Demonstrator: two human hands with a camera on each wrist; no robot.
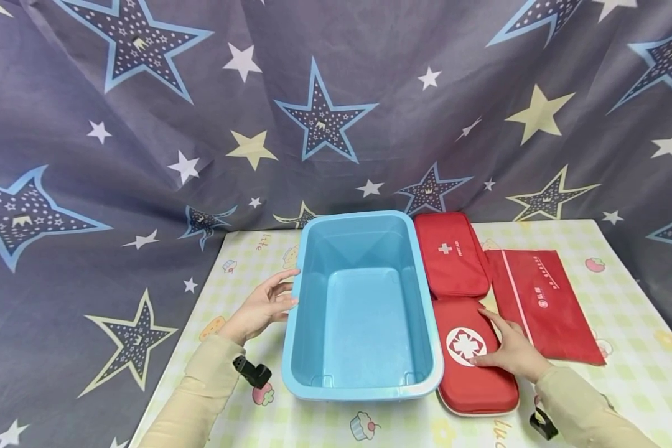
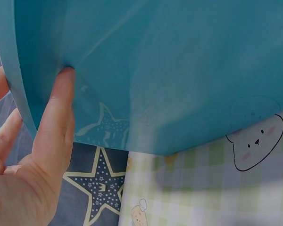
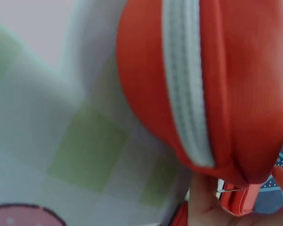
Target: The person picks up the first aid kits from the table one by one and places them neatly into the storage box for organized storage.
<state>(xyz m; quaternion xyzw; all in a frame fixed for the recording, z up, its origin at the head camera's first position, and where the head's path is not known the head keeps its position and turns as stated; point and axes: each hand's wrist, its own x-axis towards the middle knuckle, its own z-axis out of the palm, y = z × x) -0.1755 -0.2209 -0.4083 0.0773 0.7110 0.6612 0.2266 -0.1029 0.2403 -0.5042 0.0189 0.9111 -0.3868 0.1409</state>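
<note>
A blue plastic tub (image 1: 364,393) stands upright in the middle of the table with nothing in it. My left hand (image 1: 262,309) touches its left side, fingertips at the rim; in the left wrist view one finger (image 2: 56,115) lies against the outer wall beneath the rim. Right of the tub lies a red zip-up first-aid case (image 1: 478,395) with a white cross in a circle. My right hand (image 1: 512,350) rests on it, thumb on top near the cross and fingers spread toward its right edge. The right wrist view shows the case's pale zip band (image 3: 186,84).
Behind the case lies a red first-aid pouch (image 1: 448,267) with a small white cross, beside the tub. Farther right is a flat red bag (image 1: 543,305) with white print. The table has a checked cloth (image 1: 409,429); a star-patterned curtain (image 1: 369,180) hangs behind it.
</note>
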